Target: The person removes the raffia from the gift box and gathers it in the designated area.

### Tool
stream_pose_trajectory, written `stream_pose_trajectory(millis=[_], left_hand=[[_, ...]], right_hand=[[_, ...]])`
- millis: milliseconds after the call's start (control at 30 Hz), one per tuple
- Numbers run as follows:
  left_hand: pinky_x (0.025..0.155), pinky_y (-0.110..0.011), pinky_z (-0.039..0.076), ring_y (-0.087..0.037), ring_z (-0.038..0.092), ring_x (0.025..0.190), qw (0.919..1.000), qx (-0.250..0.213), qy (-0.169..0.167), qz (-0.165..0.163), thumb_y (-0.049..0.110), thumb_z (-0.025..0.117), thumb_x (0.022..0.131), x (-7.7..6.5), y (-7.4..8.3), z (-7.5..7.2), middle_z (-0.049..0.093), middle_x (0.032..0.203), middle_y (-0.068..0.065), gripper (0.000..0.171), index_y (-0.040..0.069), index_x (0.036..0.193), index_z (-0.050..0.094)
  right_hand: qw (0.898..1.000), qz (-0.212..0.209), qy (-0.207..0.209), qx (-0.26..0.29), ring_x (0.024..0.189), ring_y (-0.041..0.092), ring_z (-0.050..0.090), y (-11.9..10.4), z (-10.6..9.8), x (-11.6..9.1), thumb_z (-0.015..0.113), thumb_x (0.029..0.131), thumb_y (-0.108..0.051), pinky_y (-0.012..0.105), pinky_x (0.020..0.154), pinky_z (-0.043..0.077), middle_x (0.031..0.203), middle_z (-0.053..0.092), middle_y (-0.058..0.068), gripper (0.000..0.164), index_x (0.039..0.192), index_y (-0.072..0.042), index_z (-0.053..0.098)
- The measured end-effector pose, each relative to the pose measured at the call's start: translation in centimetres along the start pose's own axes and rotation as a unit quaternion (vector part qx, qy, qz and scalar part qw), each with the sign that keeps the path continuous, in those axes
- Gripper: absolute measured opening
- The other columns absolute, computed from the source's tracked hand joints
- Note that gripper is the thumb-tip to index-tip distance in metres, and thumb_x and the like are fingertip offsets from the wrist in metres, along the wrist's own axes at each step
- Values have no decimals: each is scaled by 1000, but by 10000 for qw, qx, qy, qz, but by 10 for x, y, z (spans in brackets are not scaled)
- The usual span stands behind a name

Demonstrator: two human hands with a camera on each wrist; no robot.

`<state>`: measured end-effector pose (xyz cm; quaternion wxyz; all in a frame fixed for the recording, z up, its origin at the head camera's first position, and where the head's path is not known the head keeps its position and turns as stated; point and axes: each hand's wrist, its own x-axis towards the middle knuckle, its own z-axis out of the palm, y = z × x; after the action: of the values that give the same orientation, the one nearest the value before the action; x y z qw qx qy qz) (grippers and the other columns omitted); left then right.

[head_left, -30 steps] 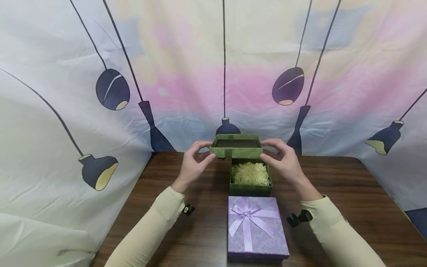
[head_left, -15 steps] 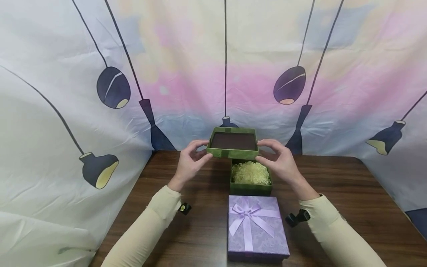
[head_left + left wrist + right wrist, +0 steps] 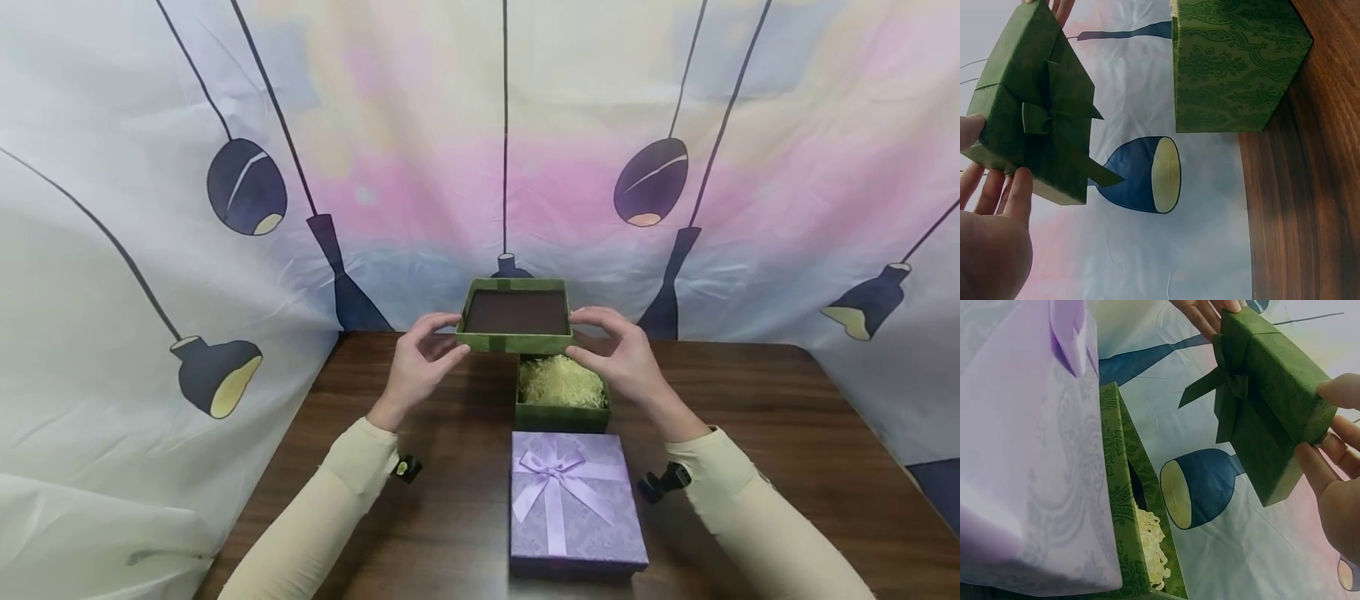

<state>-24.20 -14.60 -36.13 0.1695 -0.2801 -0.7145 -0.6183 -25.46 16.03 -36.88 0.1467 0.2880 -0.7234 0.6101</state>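
Observation:
A green box lid (image 3: 514, 342) is held up in the air, its dark inside facing me in the head view. My left hand (image 3: 417, 367) grips its left end between thumb and fingers. At the other end my right hand (image 3: 619, 357) does the same. Both wrist views show a green ribbon bow (image 3: 1052, 117) on the lid's outer face. Below and behind the lid stands the green patterned box base (image 3: 562, 417), filled with pale yellow shredded paper (image 3: 562, 383). The lid overlaps its far rim in the head view.
A purple gift box (image 3: 600, 533) with a lilac bow sits on the dark wood table (image 3: 450, 517), directly in front of the green base. A cloth backdrop (image 3: 420, 167) printed with hanging lamps rises behind and at the sides.
Both hands have moved the lid slightly left and up. It has tilted so that more of its dark inside faces me. Both boxes on the table have stayed put.

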Motion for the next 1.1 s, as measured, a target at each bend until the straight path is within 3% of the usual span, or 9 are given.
stream_pose_trajectory(millis=[200, 333, 433, 867, 1100], left_hand=[[101, -39, 51, -40, 54, 118, 10000, 48, -24, -23, -11, 68, 84, -2, 3, -6, 48, 133, -28, 41, -16, 124, 56], [102, -37, 50, -33, 52, 125, 10000, -28, 20, -7, -7, 70, 85, -3, -14, -11, 49, 138, -21, 41, -10, 125, 58], [101, -28, 50, -28, 53, 125, 10000, -87, 39, 25, -6, 71, 84, -4, -28, -16, 51, 137, -18, 43, -7, 125, 59], [98, -22, 50, -38, 51, 126, 9996, 18, 34, -270, -10, 69, 84, -16, -35, -29, 49, 138, -24, 44, -10, 126, 57], [98, -20, 50, -35, 50, 129, 9993, 37, 61, -372, -8, 70, 84, -21, -39, -33, 49, 139, -23, 44, -7, 127, 57]], right_hand=[[9998, -46, -187, -105, 122, 13, 53, 1, 5, 0, 73, 82, 7, 28, 96, 53, 130, 50, 22, 39, 118, 10, 61], [9992, 54, -332, -224, 131, 27, 46, 3, 9, 1, 74, 81, 7, 31, 96, 53, 137, 46, 23, 39, 117, 10, 60], [9985, 182, -474, -211, 132, 37, 44, 4, 12, 1, 74, 81, 6, 33, 96, 53, 138, 46, 23, 39, 117, 10, 60], [9967, 309, -714, -225, 121, 39, 54, 7, 23, 8, 74, 84, 0, 33, 93, 55, 132, 51, 25, 32, 113, 8, 64], [9951, 473, -856, -158, 128, 39, 49, 8, 27, 11, 74, 83, 2, 36, 94, 54, 134, 49, 28, 36, 115, 13, 62]])
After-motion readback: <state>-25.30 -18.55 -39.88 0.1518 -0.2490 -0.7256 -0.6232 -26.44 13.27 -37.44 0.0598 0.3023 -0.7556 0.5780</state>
